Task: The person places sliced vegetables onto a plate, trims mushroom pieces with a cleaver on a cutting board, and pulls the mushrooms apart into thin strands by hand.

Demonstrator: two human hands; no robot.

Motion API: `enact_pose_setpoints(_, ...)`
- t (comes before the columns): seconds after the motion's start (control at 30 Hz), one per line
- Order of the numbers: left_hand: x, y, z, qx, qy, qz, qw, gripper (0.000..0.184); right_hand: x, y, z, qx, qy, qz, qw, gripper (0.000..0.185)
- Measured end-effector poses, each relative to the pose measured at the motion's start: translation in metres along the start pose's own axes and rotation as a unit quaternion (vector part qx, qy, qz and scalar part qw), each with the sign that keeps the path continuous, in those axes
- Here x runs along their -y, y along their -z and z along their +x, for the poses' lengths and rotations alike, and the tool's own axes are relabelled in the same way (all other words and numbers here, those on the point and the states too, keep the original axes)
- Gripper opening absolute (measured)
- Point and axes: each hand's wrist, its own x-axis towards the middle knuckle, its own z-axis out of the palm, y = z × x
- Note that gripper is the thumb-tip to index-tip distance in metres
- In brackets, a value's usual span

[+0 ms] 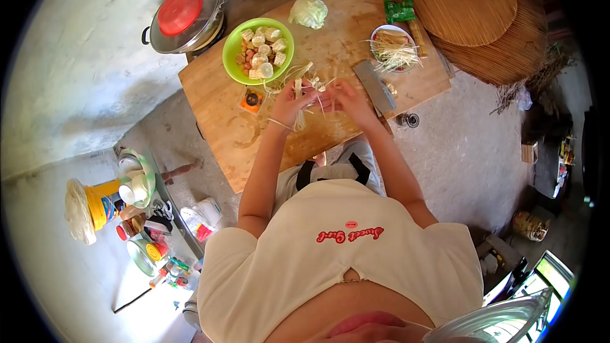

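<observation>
My left hand [293,100] is closed on a small bunch of enoki mushrooms [300,86], thin pale strands that stick out above and below the fingers. My right hand [348,100] meets it from the other side, its fingers pinched on strands of the same bunch. Loose strands lie on the wooden board around both hands. Just right of my right hand is a cleaver [375,86], lying flat. Further right, a white bowl [395,67] holds a heap of enoki. Beyond my left hand stands a green bowl [227,57] with corn pieces and sausage-like chunks.
A piece of cabbage [309,13] and a green packet [399,10] lie toward the board's far side. A lidded pan [210,0] with a red bowl on top stands at the back left. Near the left hand is an orange packet [251,101]. Round woven lids [470,0] fill the back right.
</observation>
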Motion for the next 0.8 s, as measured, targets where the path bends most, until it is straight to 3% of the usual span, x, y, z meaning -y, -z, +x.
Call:
enact_pose_setpoints(0.17,0.004,-0.003,0.002,-0.056,-0.080,0.095,0.991,0.024,-0.012,-0.019,-0.001,0.096,-0.023,0.042,0.994,0.026)
enact_pose_setpoints(0.3,0.007,0.005,0.002,-0.046,-0.083,0.107,0.990,0.018,-0.022,-0.018,0.005,0.125,0.003,-0.113,0.986,0.030)
enact_pose_setpoints(0.37,0.003,0.009,0.000,-0.010,0.015,0.144,0.989,0.019,-0.021,-0.017,0.006,0.141,0.002,-0.158,0.977,0.032)
enact_pose_setpoints(0.4,0.003,0.009,-0.001,-0.010,0.014,0.144,0.989,0.019,-0.019,-0.014,0.008,0.125,-0.003,-0.207,0.970,0.030)
enact_pose_setpoints(0.47,0.003,0.009,-0.004,-0.002,0.041,-0.017,0.999,0.021,-0.017,-0.007,0.008,0.110,-0.008,-0.255,0.961,0.029)
enact_pose_setpoints(0.57,-0.003,0.008,-0.007,0.026,0.028,-0.049,0.998,0.022,0.002,-0.002,-0.002,0.122,-0.009,-0.260,0.958,0.029)
enact_pose_setpoints(0.67,-0.007,0.009,-0.009,0.034,0.018,-0.007,0.999,0.024,0.009,0.011,-0.006,0.066,0.037,-0.298,0.951,0.028)
enact_pose_setpoints(0.77,-0.003,0.020,-0.010,0.075,0.014,-0.042,0.996,0.024,0.004,0.028,0.006,-0.012,0.038,-0.231,0.972,0.030)
enact_pose_setpoints(0.8,-0.004,0.021,-0.012,0.076,0.015,-0.041,0.996,0.024,0.006,0.019,0.007,-0.016,0.101,-0.156,0.982,0.029)
